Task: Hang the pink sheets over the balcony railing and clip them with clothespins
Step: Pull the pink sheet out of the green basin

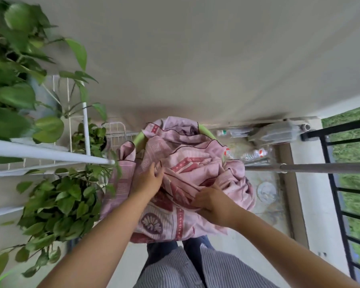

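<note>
The pink sheets (187, 163) sit in a big bumpy heap in a green basket (140, 140) on the balcony floor, right in front of the person. Nothing hangs on the black railing (339, 183) yet; it stands off to the right, well apart from the heap.

The left hand (149, 179) rests on the left side of the heap with its fingers reaching into a fold. The picture is a bit blurry there, so I cannot tell if it grips the cloth or only touches it. The right hand (211, 201) curls its fingers round a fold near the front and holds it.

The step now is to get one sheet out. To do it well, find an edge or a corner, not a lump from the middle. Hold it with both hands set wide apart, then lift straight up so the other cloth stays in the basket. Keep it away from the leafy plants (56, 204) on the left and the grey pole (312, 168) on the right, and do not let it drag on the floor.
</note>
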{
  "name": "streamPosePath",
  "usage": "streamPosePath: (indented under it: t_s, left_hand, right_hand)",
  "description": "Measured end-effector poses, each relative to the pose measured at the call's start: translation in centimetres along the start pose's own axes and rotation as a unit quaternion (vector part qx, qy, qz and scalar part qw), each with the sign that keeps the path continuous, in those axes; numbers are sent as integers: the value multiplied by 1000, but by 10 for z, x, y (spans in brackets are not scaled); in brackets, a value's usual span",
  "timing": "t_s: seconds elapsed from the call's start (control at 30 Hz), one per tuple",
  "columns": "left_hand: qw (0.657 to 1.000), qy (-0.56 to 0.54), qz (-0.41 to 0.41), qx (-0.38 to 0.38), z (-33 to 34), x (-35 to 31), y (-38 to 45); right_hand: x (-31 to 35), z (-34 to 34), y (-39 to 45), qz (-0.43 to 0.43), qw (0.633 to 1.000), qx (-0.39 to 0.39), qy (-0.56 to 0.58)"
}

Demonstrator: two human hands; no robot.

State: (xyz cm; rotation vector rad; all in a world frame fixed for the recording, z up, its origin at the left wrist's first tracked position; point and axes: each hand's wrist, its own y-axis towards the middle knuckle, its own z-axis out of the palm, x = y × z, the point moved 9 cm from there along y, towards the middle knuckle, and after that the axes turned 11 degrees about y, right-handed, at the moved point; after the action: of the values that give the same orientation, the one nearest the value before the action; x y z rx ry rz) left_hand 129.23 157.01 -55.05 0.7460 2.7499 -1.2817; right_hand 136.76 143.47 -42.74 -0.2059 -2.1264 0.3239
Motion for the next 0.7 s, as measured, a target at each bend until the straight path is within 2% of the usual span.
streamPosePath:
  t_s: [0.07,0.13,0.23,0.27,0.3,0.33,0.37,0.4,0.43,0.5,0.53,0.57,0.63,0.7]
  left_hand:
    - [995,16,-63,74,20,4,9]
    - [990,14,-82,118,35,1,8]
    - [990,-119,-54,52,22,0,6]
    - [987,-157,-37,22,11,5,2]
    - [982,-190,-14,1,-1,9,-5]
    - [976,-218,13,-9,-11,12,-15]
    - [971,-234,38,-16,-20,14,-24]
    - [969,-240,59,-24,-29,16,-35]
    - [966,-246,69,-37,-37,17,-44]
    - [948,-304,42,-81,-56,27,-57]
    - [929,-355,12,-105,-66,33,-62]
    - [905,-406,-15,-127,-77,39,-66]
    - [870,-458,-29,-183,-110,39,-77]
    - [847,-462,23,-262,-155,25,-94]
  right_hand:
    - [1,3,-11,17,999,43,27]
    - [-10,12,-16,62,994,87,30]
    - [-35,27,-19,161,970,180,38]
    - [-42,23,-16,201,962,173,69]
    - [-49,10,-9,232,960,122,95]
    - [-58,-9,1,245,964,38,91]
    - [-62,-26,13,238,968,-40,65]
    - [-61,-35,27,226,971,-74,33]
    - [-60,-36,41,224,973,-63,11]
    - [-59,-23,67,238,970,34,-40]
    - [-56,-21,76,237,966,67,-76]
    - [-53,-28,82,231,965,61,-104]
    - [-50,-66,81,234,965,-32,-110]
    - [-51,-120,56,245,946,-206,-51]
